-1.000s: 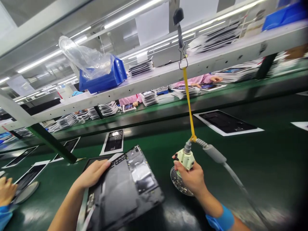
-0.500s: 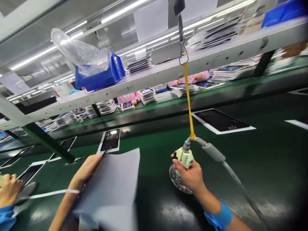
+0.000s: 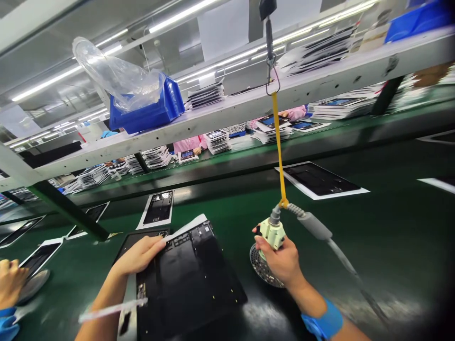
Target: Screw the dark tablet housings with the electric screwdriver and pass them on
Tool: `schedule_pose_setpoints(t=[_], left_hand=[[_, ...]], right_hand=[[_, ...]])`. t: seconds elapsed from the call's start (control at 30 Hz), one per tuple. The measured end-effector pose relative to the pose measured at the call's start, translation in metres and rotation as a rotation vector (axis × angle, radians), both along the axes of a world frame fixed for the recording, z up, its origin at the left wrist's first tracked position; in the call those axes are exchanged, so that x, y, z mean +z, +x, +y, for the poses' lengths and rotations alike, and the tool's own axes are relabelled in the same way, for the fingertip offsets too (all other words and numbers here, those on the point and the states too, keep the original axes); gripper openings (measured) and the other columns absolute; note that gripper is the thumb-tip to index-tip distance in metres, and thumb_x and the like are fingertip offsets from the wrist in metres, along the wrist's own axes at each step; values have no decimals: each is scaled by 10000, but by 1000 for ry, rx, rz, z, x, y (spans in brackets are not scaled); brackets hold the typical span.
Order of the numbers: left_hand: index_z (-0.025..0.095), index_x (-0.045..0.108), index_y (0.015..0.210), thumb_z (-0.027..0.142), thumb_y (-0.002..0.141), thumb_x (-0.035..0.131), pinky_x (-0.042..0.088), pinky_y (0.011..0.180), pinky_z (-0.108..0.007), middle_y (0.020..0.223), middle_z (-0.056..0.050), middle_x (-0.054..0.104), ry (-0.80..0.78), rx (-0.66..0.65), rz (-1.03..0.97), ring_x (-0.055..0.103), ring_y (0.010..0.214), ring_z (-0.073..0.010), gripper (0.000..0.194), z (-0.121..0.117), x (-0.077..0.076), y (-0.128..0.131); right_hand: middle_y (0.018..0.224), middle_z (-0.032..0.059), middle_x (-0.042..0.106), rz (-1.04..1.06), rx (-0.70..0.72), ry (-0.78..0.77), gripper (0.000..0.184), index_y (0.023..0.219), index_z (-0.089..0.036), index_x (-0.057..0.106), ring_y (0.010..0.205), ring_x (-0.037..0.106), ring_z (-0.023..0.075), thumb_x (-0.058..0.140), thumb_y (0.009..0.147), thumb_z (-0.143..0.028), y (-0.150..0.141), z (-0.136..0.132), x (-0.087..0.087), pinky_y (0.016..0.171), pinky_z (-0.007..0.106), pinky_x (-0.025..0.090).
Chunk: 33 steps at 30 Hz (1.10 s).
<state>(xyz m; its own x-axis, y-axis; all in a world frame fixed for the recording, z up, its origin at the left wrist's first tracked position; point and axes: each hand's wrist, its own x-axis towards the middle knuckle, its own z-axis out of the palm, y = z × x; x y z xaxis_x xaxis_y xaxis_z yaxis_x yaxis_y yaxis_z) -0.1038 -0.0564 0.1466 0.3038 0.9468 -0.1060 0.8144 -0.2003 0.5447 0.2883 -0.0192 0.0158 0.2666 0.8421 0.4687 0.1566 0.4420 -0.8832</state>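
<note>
My left hand (image 3: 142, 255) grips the top left edge of a black tablet housing (image 3: 192, 279), fingers pressed on it. A strip of white sheet (image 3: 190, 226) shows along its top edge. Beneath my left hand and the housing lies another dark panel (image 3: 124, 242), partly covered. My right hand (image 3: 280, 260) is wrapped round a pale green electric screwdriver (image 3: 273, 233), hung from a yellow strap (image 3: 278, 147) with a grey cable (image 3: 316, 225). Its tip is hidden. Just below it sits a round perforated metal dish (image 3: 261, 265) with small bits in it.
Several black panels on white sheets, such as one panel (image 3: 158, 208) and another (image 3: 320, 179), lie along the green belt (image 3: 213, 199). A shelf (image 3: 227, 113) with a blue bin (image 3: 147, 111) crosses above. A co-worker's hand (image 3: 12, 282) is at far left.
The housing in my left hand has turned over: its white sheet faced me before, now its black inside does. My right hand stays put. Panels on the belt have shifted slightly left.
</note>
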Motion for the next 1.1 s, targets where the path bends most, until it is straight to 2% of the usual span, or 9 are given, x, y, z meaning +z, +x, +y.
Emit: schedule_pose_setpoints(t=[0.13,0.27,0.43,0.53,0.63,0.77,0.87,0.93,1.1], left_hand=[[183,648,798,738,954,337,524,774,-330,832,-53,695,8,91,-149,596,809,-228,655,32,-24,3],[179,643,815,668,962,356,517,867,-369,889,-70,718,192,266,-104,630,892,-262,586,96,-43,11],[179,646,830,440,1019,369,506,863,-341,901,-92,738,345,387,32,678,911,-261,425,183,-38,36],[128,685,1064,389,1074,263,503,890,-335,1094,-161,754,421,515,53,692,1043,-280,496,223,-31,46],[69,633,1267,337,1093,151,510,885,-354,1223,-232,723,416,602,92,689,1113,-306,578,249,-40,51],[50,674,1251,326,1074,253,529,878,-387,1168,-267,743,311,650,226,711,1099,-343,534,255,-79,47],[57,726,1168,351,1019,418,534,908,-403,1148,-283,747,204,626,361,710,1122,-371,451,242,-99,24],[66,724,1197,304,978,471,524,954,-410,1222,-284,725,159,587,452,692,1173,-372,411,230,-97,-5],[193,785,1082,160,832,576,497,1008,-332,1199,-143,775,11,383,632,699,1173,-294,328,197,-65,-88]], right_hand=[[805,55,761,2,-10,7,356,973,-201,712,645,703,204,715,855,-537,0,0,0,643,320,602],[787,52,754,2,-15,5,357,970,-200,712,622,696,196,713,859,-539,1,0,-2,623,313,599],[860,75,772,-20,-28,-3,342,977,-206,715,649,710,204,719,856,-525,4,0,-4,616,317,604],[837,71,769,-48,-53,6,319,963,-210,721,658,719,213,712,858,-512,6,0,-3,642,328,616],[819,68,766,-79,-72,23,296,928,-210,724,658,721,214,709,862,-498,8,-1,-2,689,341,628],[792,70,762,-94,-73,6,304,943,-213,726,682,731,226,712,861,-506,9,-3,-3,688,336,629],[799,66,768,-88,-65,3,291,970,-219,720,677,737,224,716,866,-491,8,-4,-4,690,331,631],[829,69,776,-92,-68,14,273,951,-222,718,692,744,226,719,868,-482,8,-5,-3,726,338,637],[852,75,779,-87,-66,11,280,923,-224,718,703,744,230,725,858,-495,7,-6,-2,756,352,641]])
